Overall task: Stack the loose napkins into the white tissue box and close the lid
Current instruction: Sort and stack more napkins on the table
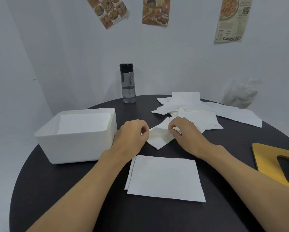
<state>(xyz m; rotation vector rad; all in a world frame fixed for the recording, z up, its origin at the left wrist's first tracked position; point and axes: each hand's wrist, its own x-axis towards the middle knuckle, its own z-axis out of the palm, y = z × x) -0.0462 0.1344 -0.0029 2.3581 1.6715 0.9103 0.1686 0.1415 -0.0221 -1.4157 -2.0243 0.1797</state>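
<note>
White stack (165,178) lies squared just short of my hands. Between them is one napkin (160,138) — my left hand (132,133) and right hand (182,131) each pinch an edge, so I judge I'm straightening it. Next it wants laying flat on the stack. The lid (274,163) lies well to the right. The box (73,148) sits open just left of my left hand — the loose pile (194,111) is just beyond my right.

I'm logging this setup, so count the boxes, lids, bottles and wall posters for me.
Box: 1
Lid: 1
Bottle: 1
Posters: 3
Total: 6
</note>
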